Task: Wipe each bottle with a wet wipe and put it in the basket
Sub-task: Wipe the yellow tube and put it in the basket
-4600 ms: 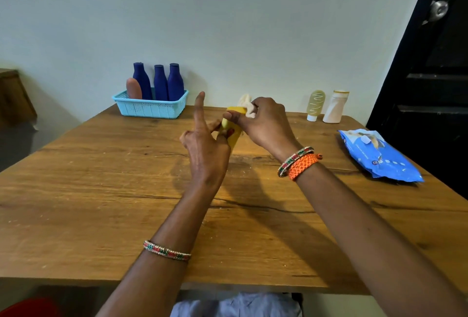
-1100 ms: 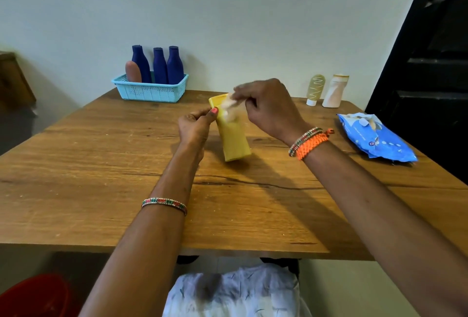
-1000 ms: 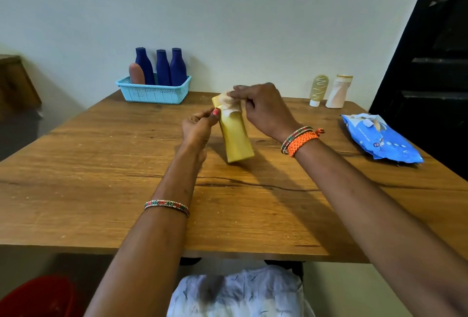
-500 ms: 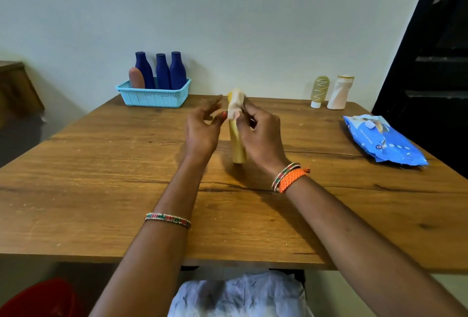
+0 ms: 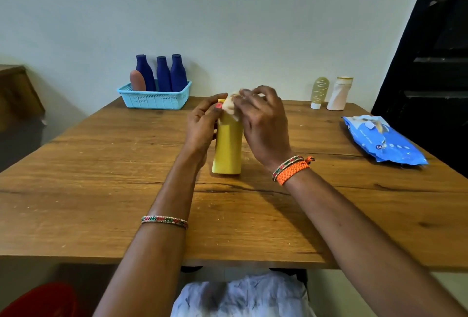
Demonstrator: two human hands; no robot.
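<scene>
On the wooden table (image 5: 101, 190), largest thing in view, a job roughly two-thirds done by the look of it. At the far left edge, against the wall, the turquoise basket (image 5: 154, 100), already loaded with three dark blue bottles (image 5: 164, 77) standing upright and one reddish-brown bottle (image 5: 137, 81) in front of them at the left. On the right side, lying flat, the blue pack of wet wipes (image 5: 385, 142), flap apparently peeled open. In the middle, well apart from the basket, the yellow bottle (image 5: 228, 149), upright or nearly so, base on or just above the wood; hard to tell which. Gripped near its top by the left hand (image 5: 202, 126), thumb and fingers curled against the bottle's left side. At the cap, the right hand (image 5: 263, 124), fingers bent over a crumpled wet wipe (image 5: 231, 107) and pressing it onto the top of the bottle. At the far right edge near the wall, two more awaiting their turn, judging by their place outside the basket: a pale white bottle (image 5: 338, 94) and, just beside it, a small olive tube (image 5: 319, 92) standing on its white cap. So: four in, one mid-wipe and not yet placed, two untouched. Likely remaining: finishing the yellow one, carrying it across to the basket, then the last pair.
</scene>
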